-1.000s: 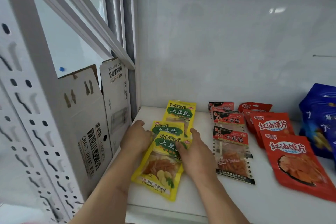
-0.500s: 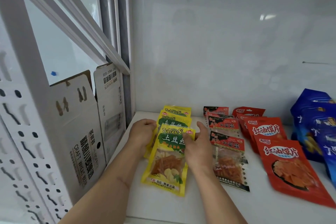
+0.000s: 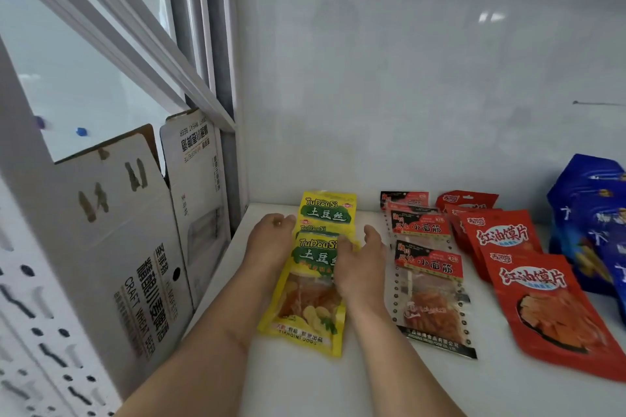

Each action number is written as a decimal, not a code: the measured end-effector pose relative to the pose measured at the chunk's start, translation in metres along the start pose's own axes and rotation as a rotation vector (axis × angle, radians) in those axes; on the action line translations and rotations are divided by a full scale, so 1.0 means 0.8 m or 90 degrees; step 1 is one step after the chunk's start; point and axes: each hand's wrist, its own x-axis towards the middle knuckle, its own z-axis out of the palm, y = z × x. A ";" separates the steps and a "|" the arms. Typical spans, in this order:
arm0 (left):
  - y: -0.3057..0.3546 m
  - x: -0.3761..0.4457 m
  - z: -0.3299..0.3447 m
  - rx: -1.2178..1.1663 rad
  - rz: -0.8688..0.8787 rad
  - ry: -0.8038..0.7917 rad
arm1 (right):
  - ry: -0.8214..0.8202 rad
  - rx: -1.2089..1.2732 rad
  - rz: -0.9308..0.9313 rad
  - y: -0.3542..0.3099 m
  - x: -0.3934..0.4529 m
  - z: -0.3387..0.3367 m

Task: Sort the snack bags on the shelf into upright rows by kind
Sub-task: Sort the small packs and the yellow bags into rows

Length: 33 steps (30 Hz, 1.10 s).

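Three yellow potato-shred snack bags (image 3: 305, 311) lie flat in an overlapping line at the left of the white shelf (image 3: 372, 382), the rearmost (image 3: 327, 210) near the back wall. My left hand (image 3: 271, 240) presses against their left edge with curled fingers. My right hand (image 3: 362, 267) holds the right edge, its thumb on top of the front bag. To the right lie black-and-red gluten snack bags (image 3: 430, 301), overlapping in a line. Further right lie red chip bags (image 3: 548, 308). All of these lie flat.
Blue bags (image 3: 596, 223) are piled at the far right against the back wall. A flattened cardboard beer carton (image 3: 135, 247) leans beside the shelf's left side. The perforated shelf upright (image 3: 20, 315) stands at the near left.
Both hands have closed in on the sides of the yellow bags. The bags now overlap in a straighter line, with the front one slid back over the others.
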 end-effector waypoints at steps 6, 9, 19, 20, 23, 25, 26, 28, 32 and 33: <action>0.000 -0.008 0.017 0.118 0.040 -0.085 | -0.045 -0.024 0.006 0.002 0.019 0.007; -0.002 -0.008 0.019 0.113 0.038 -0.081 | -0.055 -0.034 -0.001 0.004 0.029 0.012; -0.003 -0.005 0.010 0.111 0.052 -0.082 | -0.089 -0.078 0.010 0.001 0.058 0.009; -0.001 -0.002 0.008 0.113 0.044 -0.091 | -0.094 -0.071 0.015 0.000 0.064 0.008; 0.007 0.013 0.006 0.092 0.005 -0.116 | -0.115 -0.058 0.027 -0.007 0.075 0.009; 0.010 0.025 0.005 0.083 -0.008 -0.128 | -0.126 -0.057 0.024 -0.008 0.081 0.011; 0.010 0.031 0.005 0.077 -0.016 -0.136 | -0.136 -0.067 0.019 -0.006 0.085 0.012; -0.011 0.061 0.016 0.058 -0.021 -0.156 | -0.157 -0.090 0.019 0.001 0.091 0.014; -0.050 0.135 0.041 0.053 -0.045 -0.186 | -0.185 -0.106 -0.011 0.006 0.099 0.022; -0.026 0.114 0.036 0.023 -0.051 -0.203 | -0.184 -0.106 -0.014 0.006 0.104 0.025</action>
